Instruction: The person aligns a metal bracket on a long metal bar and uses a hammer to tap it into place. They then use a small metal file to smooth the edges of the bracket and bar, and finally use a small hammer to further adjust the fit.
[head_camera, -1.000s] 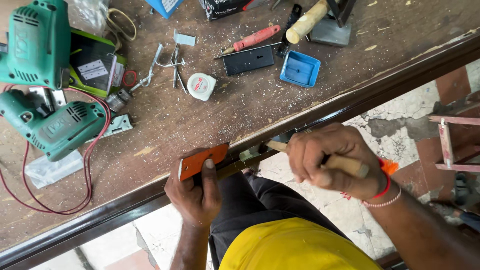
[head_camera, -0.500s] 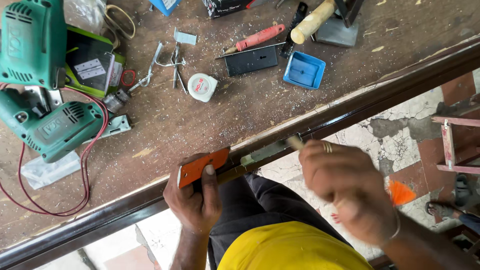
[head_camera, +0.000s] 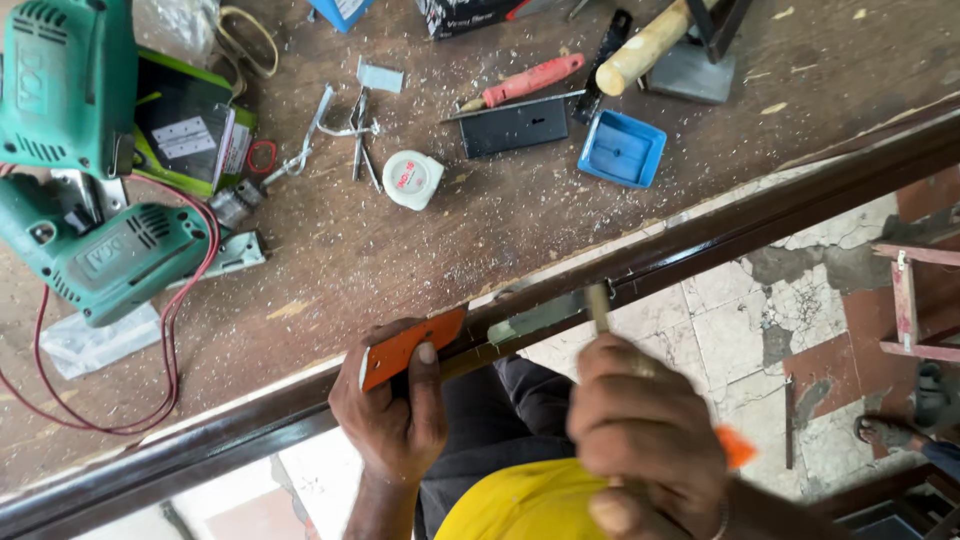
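From the head view, the left hand (head_camera: 392, 410) reaches up from below and presses an orange ruler (head_camera: 410, 347) flat against the dark edge (head_camera: 700, 240) of the wooden surface (head_camera: 420, 260). Its thumb lies on the ruler's lower face and the other fingers (head_camera: 352, 392) curl under the edge, so the ruler is pinched between them.

Just to the right, the right hand (head_camera: 645, 435) is closed in a fist around the handle of a chisel (head_camera: 598, 305). The fingers are pressed together around it. The chisel's narrow shaft points up to the edge, where its tip meets a pale cut-out slot (head_camera: 535, 318) in the dark wood, just beside the ruler's right end. An orange bit (head_camera: 737, 448) shows behind the fist; what it is cannot be told.

Farther back on the surface, amid sawdust, lie two green power tools (head_camera: 100, 255) with a red cord (head_camera: 175, 340) at the left. A white tape measure (head_camera: 412, 179) sits near the middle. Beyond it are a red-handled screwdriver (head_camera: 530, 80), a black lock plate (head_camera: 513, 127) and a small blue tray (head_camera: 621, 149). A wooden-handled hammer (head_camera: 655, 40) rests at the top.

Below the edge, cracked floor tiles (head_camera: 740, 320) show. The person's yellow shirt (head_camera: 520, 505) fills the bottom middle.
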